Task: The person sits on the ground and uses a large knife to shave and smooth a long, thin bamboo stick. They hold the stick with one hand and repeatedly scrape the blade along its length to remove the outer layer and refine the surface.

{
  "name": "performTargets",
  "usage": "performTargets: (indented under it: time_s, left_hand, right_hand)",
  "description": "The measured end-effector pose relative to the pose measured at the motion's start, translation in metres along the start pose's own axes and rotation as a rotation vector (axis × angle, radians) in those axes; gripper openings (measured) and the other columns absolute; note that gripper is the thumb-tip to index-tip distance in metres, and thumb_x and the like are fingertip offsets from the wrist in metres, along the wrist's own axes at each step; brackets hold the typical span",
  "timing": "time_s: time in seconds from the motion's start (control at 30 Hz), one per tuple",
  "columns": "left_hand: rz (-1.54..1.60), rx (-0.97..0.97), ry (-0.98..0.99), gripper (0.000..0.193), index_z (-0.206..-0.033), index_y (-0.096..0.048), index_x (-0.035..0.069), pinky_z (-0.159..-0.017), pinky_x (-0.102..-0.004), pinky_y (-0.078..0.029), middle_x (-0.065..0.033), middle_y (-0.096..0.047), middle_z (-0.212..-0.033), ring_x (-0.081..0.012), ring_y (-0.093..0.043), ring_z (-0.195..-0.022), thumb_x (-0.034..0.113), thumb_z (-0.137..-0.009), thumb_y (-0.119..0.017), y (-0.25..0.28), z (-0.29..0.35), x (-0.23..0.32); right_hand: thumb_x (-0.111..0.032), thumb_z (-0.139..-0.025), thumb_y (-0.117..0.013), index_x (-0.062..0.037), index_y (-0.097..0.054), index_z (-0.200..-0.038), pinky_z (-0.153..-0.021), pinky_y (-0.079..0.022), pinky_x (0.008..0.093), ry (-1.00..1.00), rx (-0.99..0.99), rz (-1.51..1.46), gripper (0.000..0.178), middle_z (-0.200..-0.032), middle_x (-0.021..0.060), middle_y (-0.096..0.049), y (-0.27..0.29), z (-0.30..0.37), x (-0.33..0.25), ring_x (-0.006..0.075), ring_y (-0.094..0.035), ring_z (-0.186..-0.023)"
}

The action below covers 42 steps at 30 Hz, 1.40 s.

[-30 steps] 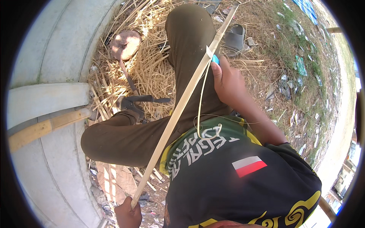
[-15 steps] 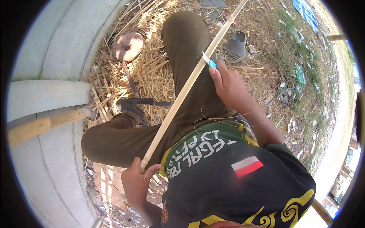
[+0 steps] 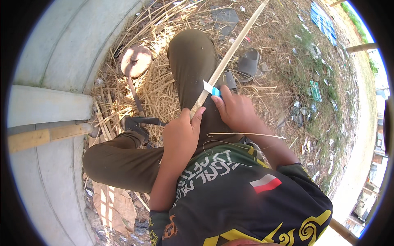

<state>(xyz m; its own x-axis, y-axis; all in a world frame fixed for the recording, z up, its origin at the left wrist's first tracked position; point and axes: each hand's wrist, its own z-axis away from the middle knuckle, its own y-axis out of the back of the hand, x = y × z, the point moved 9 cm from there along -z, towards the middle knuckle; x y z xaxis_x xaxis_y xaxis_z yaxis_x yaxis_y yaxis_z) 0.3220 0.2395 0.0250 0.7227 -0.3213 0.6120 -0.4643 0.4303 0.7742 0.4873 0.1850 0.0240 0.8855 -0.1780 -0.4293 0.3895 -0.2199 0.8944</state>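
Ground (image 3: 283,92), dry and scattered with scraps, grassy toward the right, filling most of the view. Pale wall (image 3: 53,61), jointed, along the left side. Dark shirt (image 3: 242,201), 1, yellow and green trim, worn by the person. Brown trousers (image 3: 123,166), 1 pair, legs bent. Heap of straw-like strips (image 3: 162,88), lying on the ground between wall and legs. Long pale strip (image 3: 236,46), 1, flat and narrow, slanting from the left hand (image 3: 181,133) across the trousers to the top edge of the view. Bamboo pole (image 3: 51,136), 1, set against the wall. Hands, 2: left with fingers closed on the near end of the long pale strip, thumb laid along it; right hand (image 3: 238,110) just beside, fingers curled shut round the handle of a knife. Brown cardboard (image 3: 115,207), 1 piece, lower left, on the ground. Blue-and-white sheet (image 3: 324,22), 1, upper right. Round wooden block (image 3: 136,61), 1, among the straw-like strips. Grey sandal (image 3: 248,65), 1, right of the trousers. Knife (image 3: 216,92), 1, turquoise handle, pale blade against the long pale strip. Thin sliver (image 3: 246,134), 1, over the right forearm.
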Motion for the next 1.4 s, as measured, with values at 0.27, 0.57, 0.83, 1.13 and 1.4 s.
performTargets:
  time_s: [0.27, 0.57, 0.83, 1.13, 1.4]
  left_hand:
    - [-0.13, 0.029, 0.06, 0.051, -0.078, -0.055, 0.003, -0.051, -0.0472, -0.044, -0.0174, -0.058, -0.059, -0.04, -0.06, -0.054, 0.047, -0.104, -0.059, 0.025, 0.068, -0.027]
    - [-0.395, 0.142, 0.057, 0.049, -0.071, -0.047, 0.006, -0.047, -0.0422, -0.04, -0.0108, -0.049, -0.056, -0.033, -0.051, -0.048, 0.039, -0.096, -0.074, 0.07, 0.151, -0.05]
    - [-0.789, 0.163, 0.086, 0.062, -0.07, -0.043, 0.005, -0.048, -0.0468, -0.035, -0.0132, -0.042, -0.06, -0.0358, -0.048, -0.052, 0.058, -0.092, -0.066, 0.168, 0.269, -0.109]
    - [-0.859, 0.202, 0.0, 0.055, -0.075, -0.043, 0.003, -0.048, -0.0494, -0.031, -0.0157, -0.038, -0.06, -0.0402, -0.044, -0.052, 0.049, -0.099, -0.063, 0.189, 0.271, -0.112]
    - [-0.926, 0.274, -0.087, 0.058, -0.074, -0.041, 0.004, -0.046, -0.0499, -0.029, -0.0153, -0.035, -0.061, -0.0396, -0.041, -0.05, 0.051, -0.104, -0.053, 0.224, 0.293, -0.137]
  right_hand:
    - [-0.042, -0.106, -0.055, -0.0072, -0.05, -0.092, -0.045, -0.049, 0.0476, -0.068, 0.062, 0.042, 0.038, -0.056, 0.0145, -0.06, -0.005, 0.007, 0.007, 0.0385, -0.063, -0.05]
    - [-0.043, -0.107, -0.052, -0.0073, -0.052, -0.097, -0.047, -0.049, 0.0498, -0.098, 0.052, 0.012, 0.037, -0.06, 0.0146, -0.063, -0.006, 0.007, 0.012, 0.0406, -0.064, -0.054]
    - [-0.042, -0.108, -0.05, -0.0073, -0.053, -0.102, -0.046, -0.048, 0.0499, -0.095, 0.172, 0.029, 0.036, -0.061, 0.0149, -0.063, -0.006, 0.022, 0.018, 0.0409, -0.063, -0.052]
    - [-0.041, -0.107, -0.052, -0.008, -0.05, -0.098, -0.045, -0.047, 0.0491, -0.101, 0.222, 0.031, 0.035, -0.059, 0.0144, -0.06, -0.004, 0.02, 0.01, 0.0401, -0.062, -0.051]
    - [-0.043, -0.106, -0.053, -0.0084, -0.049, -0.096, -0.045, -0.047, 0.0486, -0.098, 0.236, 0.058, 0.037, -0.061, 0.0146, -0.06, -0.003, 0.026, 0.012, 0.0388, -0.063, -0.052]
